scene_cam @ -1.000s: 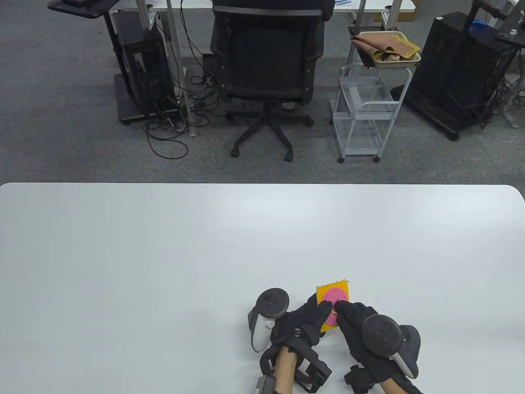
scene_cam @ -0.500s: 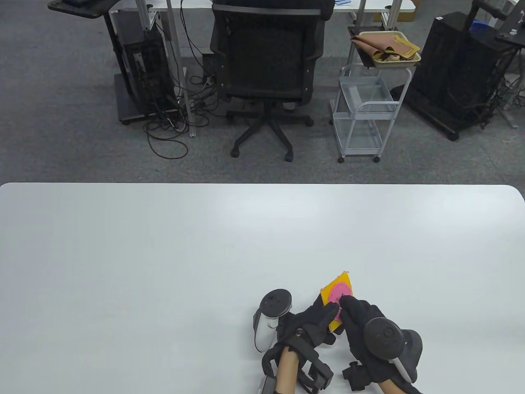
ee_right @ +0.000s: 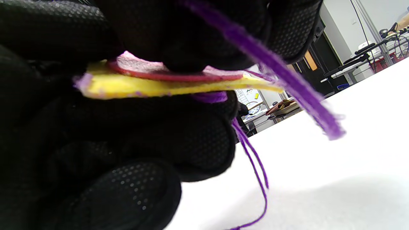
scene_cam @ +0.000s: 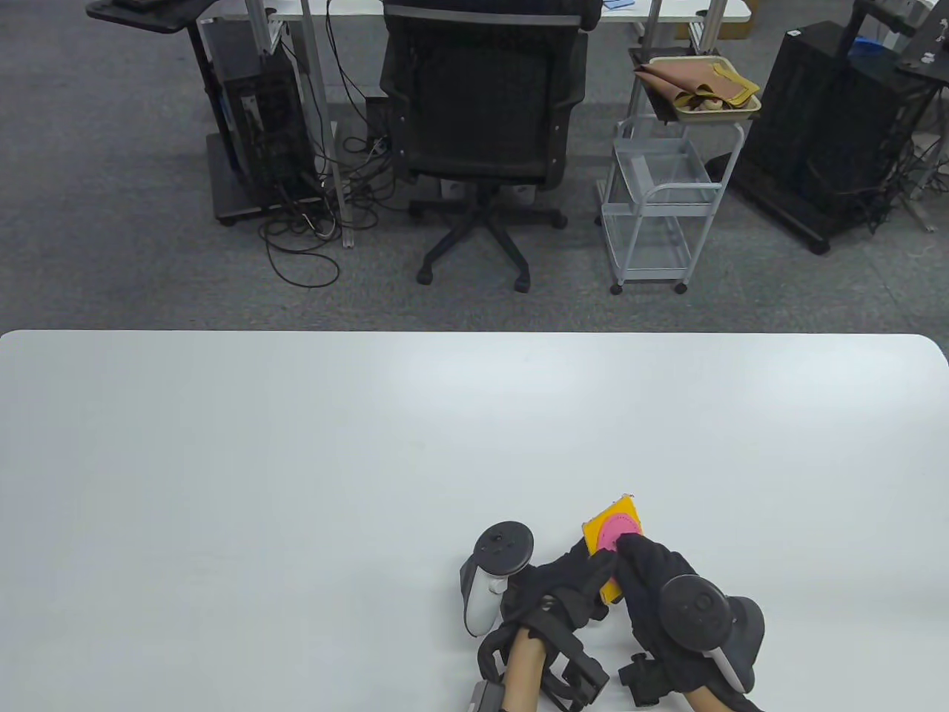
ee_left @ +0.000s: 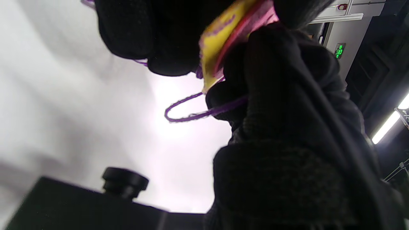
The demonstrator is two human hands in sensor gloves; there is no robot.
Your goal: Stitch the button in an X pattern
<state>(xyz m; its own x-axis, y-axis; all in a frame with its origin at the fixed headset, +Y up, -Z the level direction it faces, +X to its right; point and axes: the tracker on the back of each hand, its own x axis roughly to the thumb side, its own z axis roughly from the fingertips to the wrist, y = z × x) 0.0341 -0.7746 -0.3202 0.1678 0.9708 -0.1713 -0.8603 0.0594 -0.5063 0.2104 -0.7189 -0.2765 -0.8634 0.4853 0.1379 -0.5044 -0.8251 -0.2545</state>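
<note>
- Right hand (scene_cam: 652, 586): fingers pinch the pink button (scene_cam: 615, 528) against the yellow felt square (scene_cam: 621, 512), held just above the table (scene_cam: 296, 460).
- Left hand (scene_cam: 571, 586): clamped on the square's near edge from beneath.
- Purple thread (ee_right: 255, 166) hangs in 1 loop under the square; needle not discernible.
- Judged step: mid-stitch. Next move calls for drawing the thread taut.
- Tray (scene_cam: 749, 107) on the cart (scene_cam: 652, 215) holds brown cloth.
</note>
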